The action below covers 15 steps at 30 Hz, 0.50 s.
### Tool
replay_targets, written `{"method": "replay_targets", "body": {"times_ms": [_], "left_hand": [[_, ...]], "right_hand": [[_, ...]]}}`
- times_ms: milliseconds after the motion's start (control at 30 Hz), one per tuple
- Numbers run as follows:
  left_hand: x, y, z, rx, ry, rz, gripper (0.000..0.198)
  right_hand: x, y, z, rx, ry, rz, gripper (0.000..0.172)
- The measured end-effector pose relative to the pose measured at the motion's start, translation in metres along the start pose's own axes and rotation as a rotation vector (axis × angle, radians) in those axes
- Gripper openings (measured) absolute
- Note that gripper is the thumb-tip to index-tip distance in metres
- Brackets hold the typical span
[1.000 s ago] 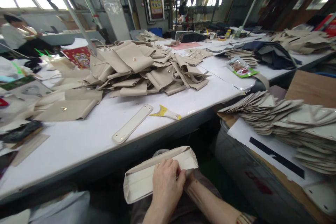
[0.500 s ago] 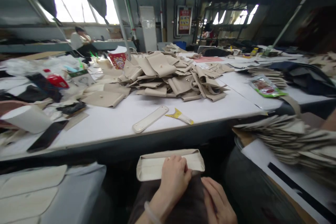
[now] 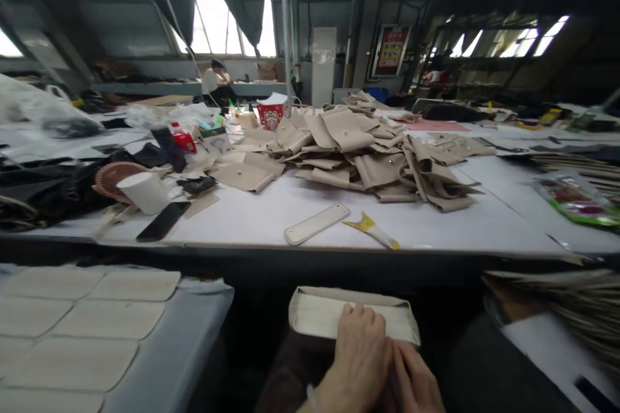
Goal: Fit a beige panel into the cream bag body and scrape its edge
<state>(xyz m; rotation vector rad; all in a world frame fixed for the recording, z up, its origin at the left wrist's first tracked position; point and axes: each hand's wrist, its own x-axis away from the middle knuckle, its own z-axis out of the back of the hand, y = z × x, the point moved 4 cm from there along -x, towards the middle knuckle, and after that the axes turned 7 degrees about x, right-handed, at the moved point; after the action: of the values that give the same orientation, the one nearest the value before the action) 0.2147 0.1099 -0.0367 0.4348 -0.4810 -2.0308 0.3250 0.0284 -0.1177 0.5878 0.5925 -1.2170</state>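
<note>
While my head turns more to the left than a moment ago, the beige folded piece (image 3: 353, 316) stays on my lap, below the edge of the white table (image 3: 271, 213). My left hand (image 3: 361, 355) lies flat on it, fingers together, pressing and not closing around it. My right hand (image 3: 416, 381) now comes closer and touches the left one; if it grips something, I cannot tell. More flat beige panels (image 3: 87, 322) now show at my left side. The strap piece (image 3: 317, 224) and the yellow scraper (image 3: 372, 230) lie on the table, near the pile of beige flaps (image 3: 372, 161).

Glaring windows (image 3: 217, 26) behind, dim foreground, edges seemingly stretched and blurred.
</note>
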Motion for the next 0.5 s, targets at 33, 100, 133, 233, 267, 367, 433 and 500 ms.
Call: {"method": "replay_targets", "body": {"times_ms": [33, 100, 133, 233, 267, 367, 433, 500], "left_hand": [[0.003, 0.000, 0.001, -0.003, 0.023, -0.004, 0.010], [0.008, -0.003, 0.005, 0.005, 0.038, 0.015, 0.009], [0.009, -0.004, 0.007, 0.011, 0.036, 0.026, 0.008], [0.013, -0.009, 0.014, 0.015, 0.014, 0.021, 0.009], [0.014, -0.010, 0.016, 0.013, 0.008, 0.015, 0.010], [0.018, -0.016, 0.021, 0.026, 0.009, 0.015, 0.011], [0.021, -0.022, 0.024, 0.029, 0.015, 0.019, 0.011], [0.023, -0.028, 0.028, 0.018, 0.021, 0.019, 0.012]], "right_hand": [[-0.003, -0.006, 0.007, -0.027, -0.050, 0.000, 0.062], [-0.013, -0.015, 0.018, -0.075, -0.103, -0.056, 0.061], [-0.018, -0.019, 0.021, -0.095, -0.120, -0.093, 0.060], [-0.028, -0.029, 0.024, -0.132, -0.162, -0.168, 0.059], [-0.030, -0.032, 0.023, -0.138, -0.173, -0.178, 0.059], [-0.033, -0.042, 0.022, -0.144, -0.192, -0.190, 0.054], [-0.036, -0.048, 0.021, -0.147, -0.205, -0.188, 0.051], [-0.041, -0.054, 0.020, -0.146, -0.219, -0.177, 0.048]]}}
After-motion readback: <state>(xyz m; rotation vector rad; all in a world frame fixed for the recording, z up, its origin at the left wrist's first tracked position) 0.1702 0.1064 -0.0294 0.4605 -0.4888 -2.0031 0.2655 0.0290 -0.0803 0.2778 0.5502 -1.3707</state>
